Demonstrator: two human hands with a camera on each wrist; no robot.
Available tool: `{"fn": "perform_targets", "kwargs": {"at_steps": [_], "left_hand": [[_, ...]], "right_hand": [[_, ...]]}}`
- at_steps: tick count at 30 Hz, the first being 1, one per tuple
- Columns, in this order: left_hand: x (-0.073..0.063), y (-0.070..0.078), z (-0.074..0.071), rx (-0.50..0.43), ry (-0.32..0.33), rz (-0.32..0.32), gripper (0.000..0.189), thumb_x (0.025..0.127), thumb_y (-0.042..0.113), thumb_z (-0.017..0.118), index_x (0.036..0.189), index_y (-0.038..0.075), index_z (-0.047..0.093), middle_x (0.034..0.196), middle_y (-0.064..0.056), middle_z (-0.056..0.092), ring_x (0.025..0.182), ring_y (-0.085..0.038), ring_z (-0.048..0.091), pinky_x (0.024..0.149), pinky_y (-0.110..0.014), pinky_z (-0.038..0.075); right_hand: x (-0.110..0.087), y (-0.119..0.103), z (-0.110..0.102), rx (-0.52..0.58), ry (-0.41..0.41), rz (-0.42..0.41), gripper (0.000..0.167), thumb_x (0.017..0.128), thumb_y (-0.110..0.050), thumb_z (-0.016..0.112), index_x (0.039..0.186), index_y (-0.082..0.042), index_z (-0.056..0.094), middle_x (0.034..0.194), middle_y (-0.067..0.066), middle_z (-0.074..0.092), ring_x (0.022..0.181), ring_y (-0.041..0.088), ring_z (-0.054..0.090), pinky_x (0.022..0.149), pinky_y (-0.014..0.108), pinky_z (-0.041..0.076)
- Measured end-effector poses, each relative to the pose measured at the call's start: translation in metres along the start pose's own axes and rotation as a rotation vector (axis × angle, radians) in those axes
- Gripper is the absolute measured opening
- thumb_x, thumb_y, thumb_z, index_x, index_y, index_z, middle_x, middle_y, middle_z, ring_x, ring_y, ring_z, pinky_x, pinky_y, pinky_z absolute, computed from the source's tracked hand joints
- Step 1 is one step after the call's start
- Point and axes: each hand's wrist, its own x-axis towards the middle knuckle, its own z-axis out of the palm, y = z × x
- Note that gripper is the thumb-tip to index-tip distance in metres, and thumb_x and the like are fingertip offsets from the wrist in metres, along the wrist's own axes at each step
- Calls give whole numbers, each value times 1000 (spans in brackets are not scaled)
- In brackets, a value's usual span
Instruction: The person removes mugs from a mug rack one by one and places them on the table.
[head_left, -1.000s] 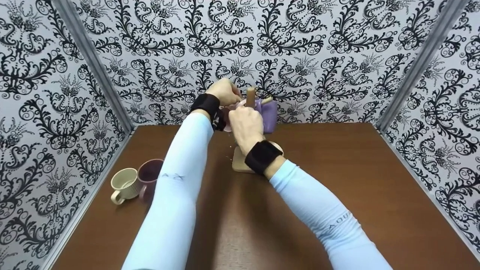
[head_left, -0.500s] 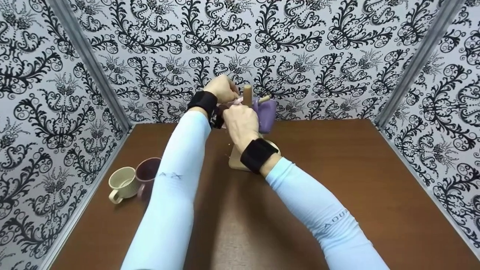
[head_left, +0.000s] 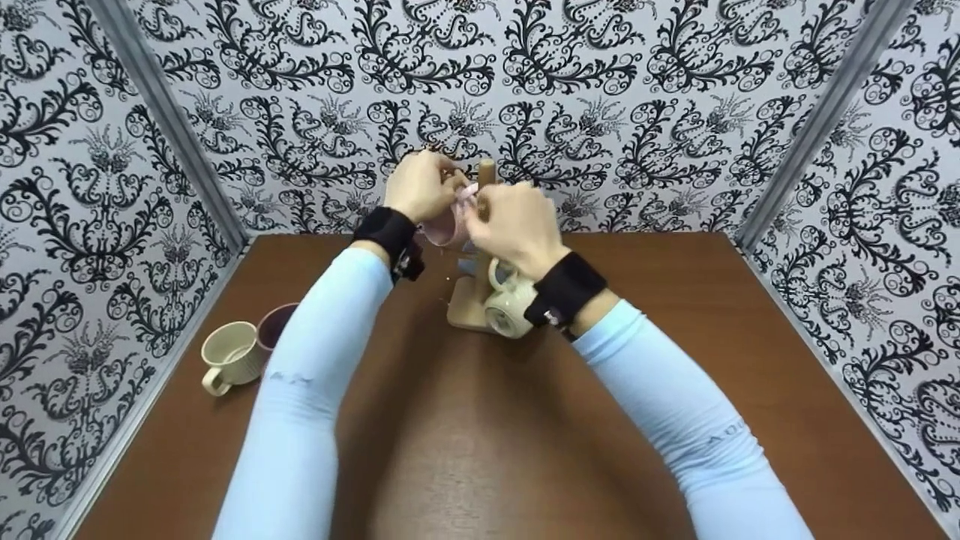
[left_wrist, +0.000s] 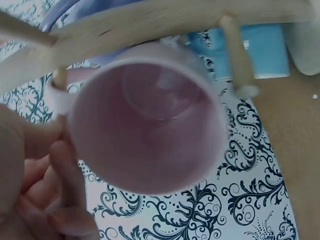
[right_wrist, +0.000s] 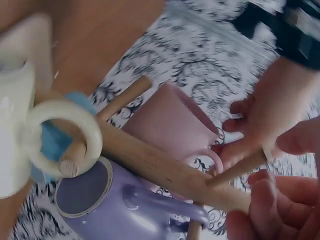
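Observation:
My left hand pinches a pink mug by its handle side, left of the wooden mug tree's post. In the right wrist view, the pink mug's handle is close to an upper peg; the left wrist view shows a peg end at the handle opening. My right hand is beside the top of the tree. Its fingers are loosely bent near the upper peg's tip, with a gap between them and the peg. A purple mug and a cream mug hang on the tree.
On the table's left side stand a cream ribbed mug and a dark purple mug, partly behind the left sleeve. A blue object shows lower on the tree. Patterned walls enclose the table.
My right hand has shifted right and up from the front of the post, uncovering the low cream mug and now covering the purple one. My left hand moved slightly left and stays at the pink mug.

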Motion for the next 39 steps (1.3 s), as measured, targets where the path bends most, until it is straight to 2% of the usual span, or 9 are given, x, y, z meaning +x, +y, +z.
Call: {"fn": "perform_targets", "kwargs": {"at_steps": [3,6,9,15,20,25,29,36,39], "left_hand": [[-8,-6,0,22,84,28,27,108,29,70,128,16,83,133,-9,83,117,-32,78,103,-50,62],[-20,-11,-2,28,134,53,26,108,29,70,124,14,83,123,-11,86,106,-32,81,95,-49,64],[-36,-15,-1,16,170,88,25,109,28,69,121,12,83,116,-12,87,96,-30,82,87,-45,65],[-84,-25,12,-18,218,239,19,107,19,67,109,7,83,102,-13,86,81,-30,80,75,-45,66],[-133,-35,31,14,121,324,15,106,18,69,108,11,83,98,-8,85,78,-25,78,73,-44,66],[-166,-39,53,55,26,363,17,104,22,73,113,13,84,100,-6,84,82,-23,78,74,-46,66],[-183,-43,68,78,-38,384,12,103,22,73,106,14,82,94,-4,82,80,-23,76,72,-48,64],[-202,-42,93,137,-161,436,10,101,26,75,99,17,80,89,-1,81,79,-25,76,70,-51,63],[-210,-42,102,150,-203,458,9,100,26,77,101,18,81,92,0,84,81,-24,78,70,-50,65]], "right_hand": [[4,10,-13,224,67,48,25,104,-31,75,109,-9,85,88,10,84,59,10,60,50,24,43],[9,21,-25,433,79,148,30,104,-26,79,126,-6,82,106,16,85,76,15,71,63,21,54],[11,36,-34,613,87,258,40,104,-23,80,140,-7,74,119,19,82,89,18,76,76,26,62],[9,61,-28,780,127,408,58,104,-19,79,158,-12,59,139,17,73,100,28,77,92,39,66],[4,76,-14,856,114,494,68,101,-20,81,163,-14,54,151,17,64,111,22,71,101,40,62],[1,91,1,929,76,575,69,101,-21,82,163,-10,53,149,15,62,113,17,66,107,43,61],[0,100,12,1014,8,647,70,102,-23,80,164,-7,50,144,7,60,115,17,64,109,41,61],[-1,110,25,1086,-25,707,71,103,-24,78,164,-5,48,144,5,56,118,20,62,119,46,55],[-2,114,31,1101,-60,736,74,103,-27,79,166,-7,46,139,1,59,113,16,64,113,39,56]]}}
